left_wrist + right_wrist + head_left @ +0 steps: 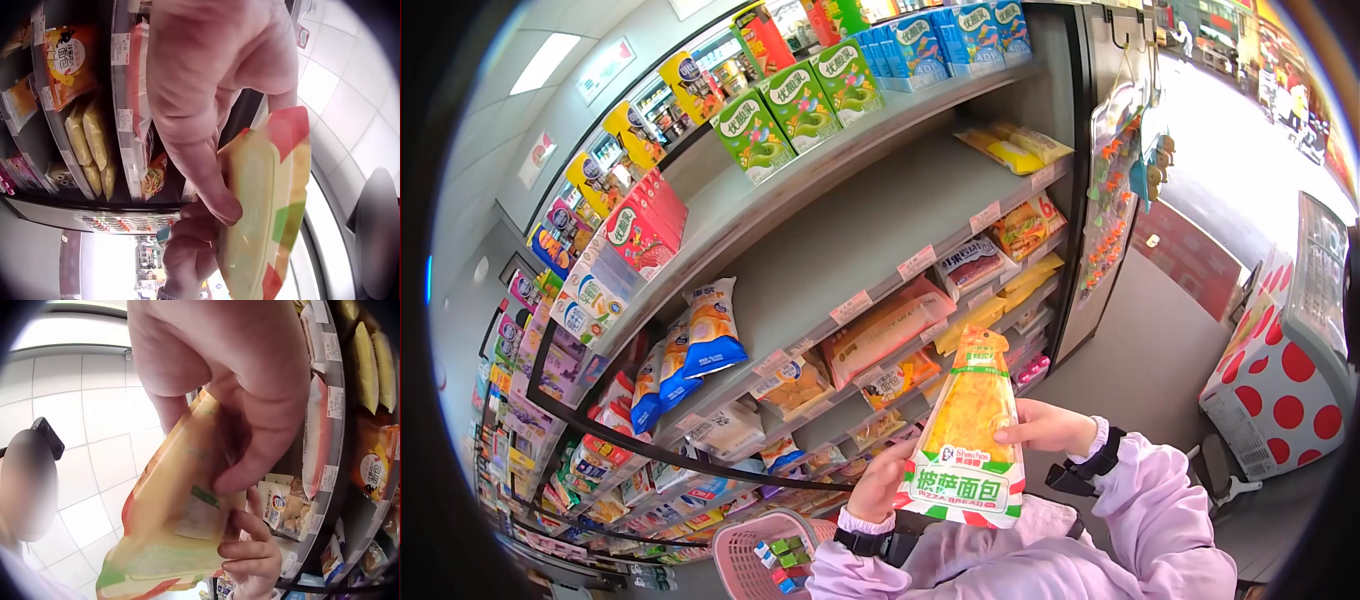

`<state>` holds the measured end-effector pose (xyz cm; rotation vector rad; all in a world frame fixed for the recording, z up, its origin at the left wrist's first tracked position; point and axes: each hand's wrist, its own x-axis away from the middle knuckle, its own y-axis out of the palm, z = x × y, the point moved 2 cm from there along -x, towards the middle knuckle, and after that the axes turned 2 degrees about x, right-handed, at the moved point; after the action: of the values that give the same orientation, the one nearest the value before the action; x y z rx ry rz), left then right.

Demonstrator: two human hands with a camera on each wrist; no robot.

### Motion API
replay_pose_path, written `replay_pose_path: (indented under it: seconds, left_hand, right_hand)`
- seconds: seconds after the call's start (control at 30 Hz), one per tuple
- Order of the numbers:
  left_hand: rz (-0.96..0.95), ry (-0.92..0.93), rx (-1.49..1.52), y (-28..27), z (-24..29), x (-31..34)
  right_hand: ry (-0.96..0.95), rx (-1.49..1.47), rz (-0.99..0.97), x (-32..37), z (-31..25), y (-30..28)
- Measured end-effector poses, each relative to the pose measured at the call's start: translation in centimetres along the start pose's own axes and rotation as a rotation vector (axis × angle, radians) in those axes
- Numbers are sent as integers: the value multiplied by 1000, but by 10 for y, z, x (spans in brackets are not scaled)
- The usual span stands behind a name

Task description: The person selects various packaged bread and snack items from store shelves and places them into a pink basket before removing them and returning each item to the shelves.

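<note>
A wedge-shaped pizza bread package, yellow with a green, white and red lower band, is held upright in front of the shelf, its narrow end up. My right hand grips its right edge, thumb across the front. Low on the left side, my left hand holds the bottom corner. The left wrist view shows the package edge-on, with fingers of both hands around it. Its back, with a small printed label, faces the right wrist camera, and the left fingers press there.
A shelf unit with bagged breads and drink cartons stands ahead. Below at the left is a pink basket with small colourful packs inside. A red-dotted freezer stands at the right, near the bright doorway.
</note>
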<state>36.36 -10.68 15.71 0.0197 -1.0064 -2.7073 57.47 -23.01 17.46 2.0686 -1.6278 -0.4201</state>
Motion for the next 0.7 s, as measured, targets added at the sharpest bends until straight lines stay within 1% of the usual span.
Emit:
replay_pose_path:
  seconds: [0.03,0.07,0.17,0.2,0.23,0.3,0.37,0.4,0.43,0.5,0.57,0.63,0.7]
  left_hand:
    - [1,11,-72,2,3,-7]
    - [16,12,-33,6,6,-13]
    - [65,84,-143,35,27,-35]
    - [87,120,-118,36,33,-41]
    - [98,149,-118,38,43,-48]
    - [117,211,-120,44,70,-65]
    - [168,327,-105,47,101,-86]
    - [220,358,-108,50,118,-95]
    - [263,385,-171,52,136,-107]
    - [287,362,-188,46,164,-133]
    - [333,316,-214,42,185,-156]
    - [357,308,-203,23,194,-182]
    - [336,284,-177,12,199,-199]
  right_hand:
    - [8,1,-2,-2,-5,-3]
    - [16,4,-4,-4,-11,-5]
    - [75,108,19,-16,-41,-14]
    - [66,141,16,-23,-54,-17]
    - [55,83,55,-27,-73,-14]
    - [-155,-18,94,-42,-109,-9]
    - [-256,17,130,-60,-136,-31]
    - [-281,59,138,-61,-154,-27]
    - [-299,37,183,-67,-165,-37]
    - [-347,103,289,-86,-186,-53]
    - [-356,212,333,-101,-198,-63]
    - [-359,354,409,-114,-209,-67]
    - [-321,574,470,-130,-212,-86]
